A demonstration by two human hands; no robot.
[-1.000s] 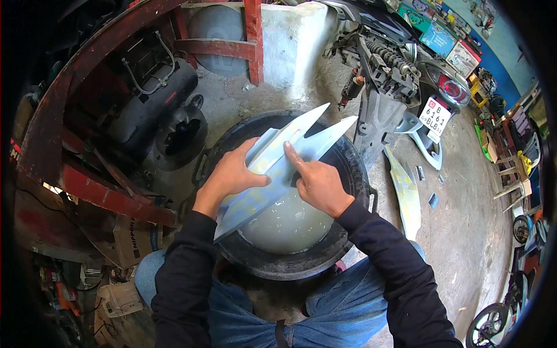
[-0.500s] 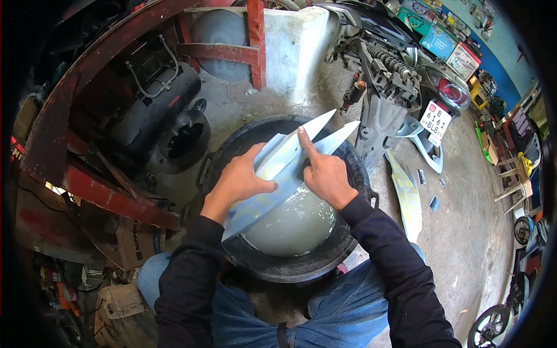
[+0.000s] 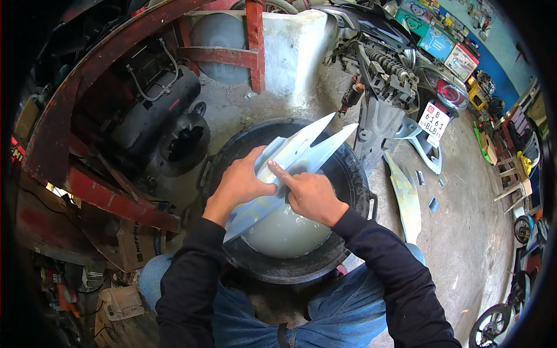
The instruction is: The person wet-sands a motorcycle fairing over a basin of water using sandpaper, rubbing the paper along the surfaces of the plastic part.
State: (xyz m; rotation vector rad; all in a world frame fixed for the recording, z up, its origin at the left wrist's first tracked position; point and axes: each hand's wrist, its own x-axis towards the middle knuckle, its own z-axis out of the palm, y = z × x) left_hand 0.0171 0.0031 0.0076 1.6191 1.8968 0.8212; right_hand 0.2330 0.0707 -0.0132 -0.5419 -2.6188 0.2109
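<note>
Panel [image 3: 299, 152] in the left hand [image 3: 241, 181]'s grip slants toward the tub [image 3: 290, 270]'s far edge; right hand [image 3: 313, 196], any hold unclear, likely rubs with 1 finger [image 3: 279, 172]; another stroke needs steadiness.

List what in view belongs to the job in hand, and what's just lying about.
In the job: left hand, right hand, pale pointed panel, black tub, cloudy water.

Apparently lying about: black cylindrical tank, partly stripped motorcycle, small blue piece on the floor, second panel (possibly related).
</note>
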